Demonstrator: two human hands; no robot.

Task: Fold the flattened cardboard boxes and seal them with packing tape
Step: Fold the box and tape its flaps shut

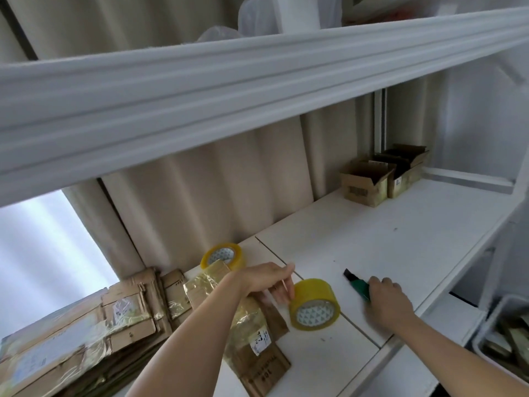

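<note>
Right now your left hand (267, 280) is just beside the yellow tape roll (314, 304), on its left side. Your fingers are bent and seem to pinch a thin strip of tape that leads to the roll, but it is blurry, so you cannot be sure. The tape roll stands tilted on the white table (400, 239), with its round hole facing you.

Your right hand (388, 296) is to the right of the tape roll, a little apart from it. Its fingers curl around the green cutter (357, 285), and the dark tip of the cutter sticks out toward the back of the table.

A flat cardboard box (252, 339) lies left of the tape roll, partly under your left arm. It has shiny tape on it and a small white label. A second tape roll (222, 256) sits behind it, farther back than the first roll. More flat boxes (86, 333) are piled far to the left of the tape roll. Two small open boxes (380, 176) sit well behind it, at the back of the table.
</note>
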